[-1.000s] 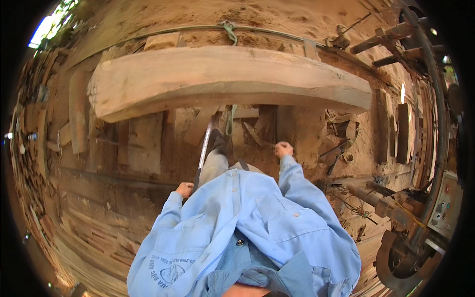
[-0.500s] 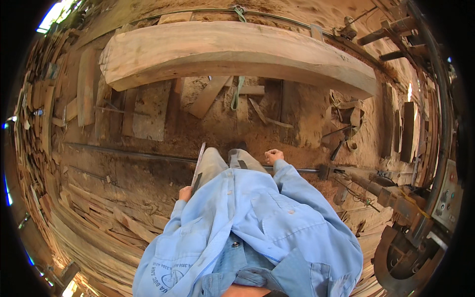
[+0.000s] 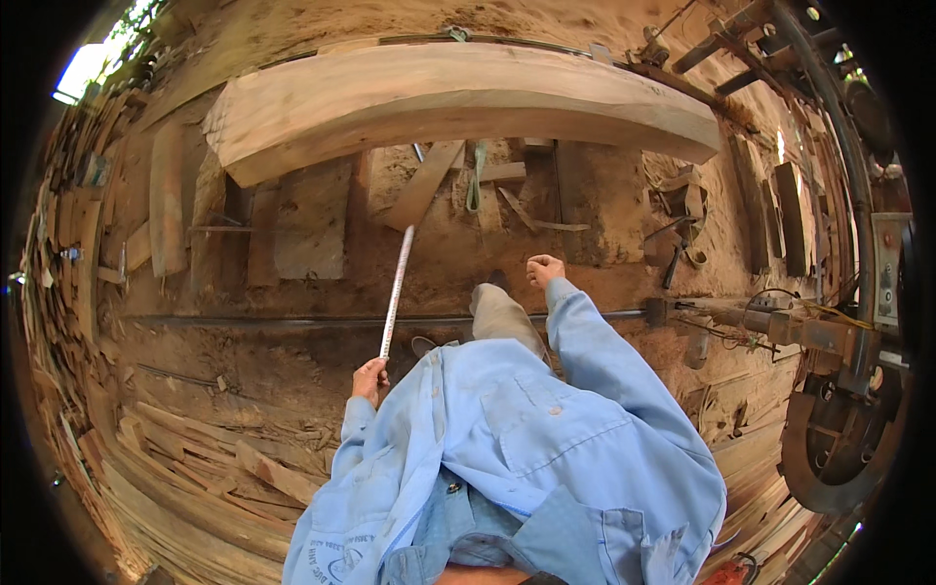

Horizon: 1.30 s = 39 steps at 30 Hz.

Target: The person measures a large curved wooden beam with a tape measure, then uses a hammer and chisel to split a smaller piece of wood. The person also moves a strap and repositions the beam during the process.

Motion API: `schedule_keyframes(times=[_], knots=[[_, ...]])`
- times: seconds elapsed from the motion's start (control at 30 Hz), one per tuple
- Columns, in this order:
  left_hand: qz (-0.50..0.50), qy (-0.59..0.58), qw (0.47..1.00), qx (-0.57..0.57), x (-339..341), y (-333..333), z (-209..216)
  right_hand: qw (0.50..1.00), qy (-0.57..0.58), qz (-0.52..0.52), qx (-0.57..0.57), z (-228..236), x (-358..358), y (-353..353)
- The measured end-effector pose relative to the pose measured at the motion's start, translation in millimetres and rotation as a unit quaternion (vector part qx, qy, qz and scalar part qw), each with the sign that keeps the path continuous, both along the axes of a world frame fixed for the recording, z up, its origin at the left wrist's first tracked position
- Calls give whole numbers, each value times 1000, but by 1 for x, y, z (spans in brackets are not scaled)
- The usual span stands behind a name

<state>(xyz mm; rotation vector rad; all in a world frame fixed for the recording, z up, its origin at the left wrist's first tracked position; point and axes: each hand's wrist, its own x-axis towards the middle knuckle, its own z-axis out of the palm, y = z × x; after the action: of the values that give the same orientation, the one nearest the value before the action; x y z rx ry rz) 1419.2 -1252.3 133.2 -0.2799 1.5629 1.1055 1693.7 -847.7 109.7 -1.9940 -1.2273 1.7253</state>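
Observation:
My left hand (image 3: 370,379) is closed around the lower end of a long, thin white measuring stick (image 3: 395,292) with fine marks along it. The stick slants forward from my fist, and its far tip overlaps the end of a loose board in view. My right hand (image 3: 544,271) is held out in front of my body with its fingers curled in, and no object shows in it. Beyond both hands a big squared timber beam (image 3: 468,83) with sawn faces lies crosswise, apart from both hands.
Loose boards (image 3: 424,185) and a green strap (image 3: 475,180) lie below the beam. A metal rail (image 3: 244,320) crosses the ground by my feet. Machinery with a control box (image 3: 887,268) stands at the right. Stacked planks (image 3: 185,497) fill the lower left.
My left hand has swung forward and outward, bringing the measuring stick out from beside my leg into full view. My right hand has risen slightly forward. My legs have shifted in a step.

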Motion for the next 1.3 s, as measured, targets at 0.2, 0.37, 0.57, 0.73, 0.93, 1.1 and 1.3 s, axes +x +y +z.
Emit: schedule_keyframes(times=[0.2, 0.37, 0.57, 0.73, 0.93, 1.1, 1.3], knots=[[49, -4, 997, 67, 8, -153, -39, 996, 45, 55, -49, -10, -78, -119], [200, -104, 971, 81, 37, -271, -91, 991, 27, 122, -48, 1, -130, -155], [240, -90, 961, 100, -21, -285, -128, 974, -68, 217, -22, -2, -174, -157], [204, -68, 972, 94, -118, -262, -115, 973, -96, 207, -31, -35, -233, -174], [196, -26, 977, 75, -253, -268, -65, 970, -72, 220, -70, -39, -337, -209], [310, -30, 948, 63, -343, -283, -32, 957, -38, 288, -20, 2, -419, -221], [187, -5, 980, 68, -428, -298, -68, 970, -32, 242, 0, 30, -477, -232]])
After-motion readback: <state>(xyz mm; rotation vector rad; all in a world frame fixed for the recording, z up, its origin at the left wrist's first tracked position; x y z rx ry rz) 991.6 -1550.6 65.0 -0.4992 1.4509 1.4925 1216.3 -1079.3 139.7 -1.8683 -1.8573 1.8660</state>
